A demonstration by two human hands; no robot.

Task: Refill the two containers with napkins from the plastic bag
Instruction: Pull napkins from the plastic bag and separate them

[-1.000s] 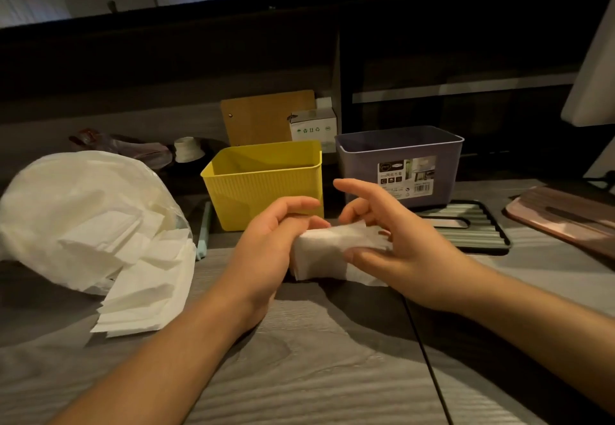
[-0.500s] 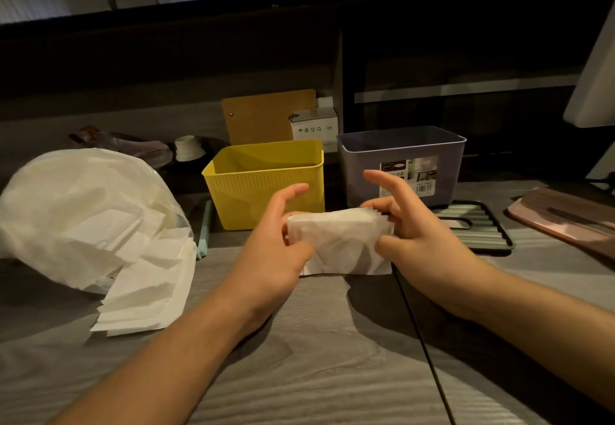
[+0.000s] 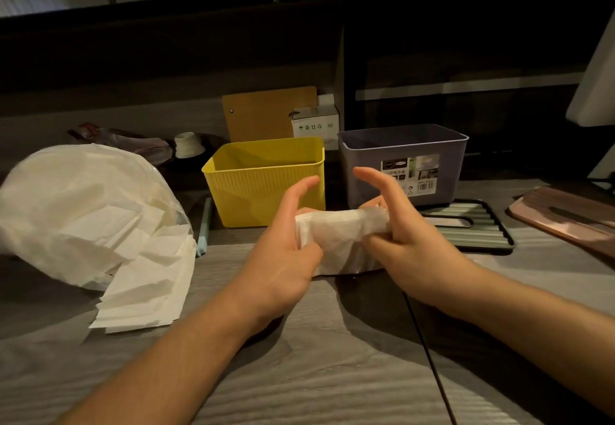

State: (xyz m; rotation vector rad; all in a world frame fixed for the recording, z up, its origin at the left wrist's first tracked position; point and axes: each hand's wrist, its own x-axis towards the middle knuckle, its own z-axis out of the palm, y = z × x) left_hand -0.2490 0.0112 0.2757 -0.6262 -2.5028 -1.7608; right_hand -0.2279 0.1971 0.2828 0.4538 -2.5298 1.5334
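Both hands meet over the middle of the bench (image 3: 299,374): my left hand (image 3: 283,258) and right hand (image 3: 409,244) hold a stack of napkins (image 3: 339,234) between them, thumbs pinching its near face, index fingers raised. I see its lower edge at the bench top, though I cannot tell whether it touches. To the left lies the plastic bag (image 3: 66,198), with loose napkins (image 3: 146,291) spilling from its mouth toward me. Just beyond the hands stand the yellow container (image 3: 253,188) and, right of it, the grey container (image 3: 432,145), which sits against a ribbed tray (image 3: 482,224). Behind them lean a brown board (image 3: 266,115) and a small white box (image 3: 316,121).
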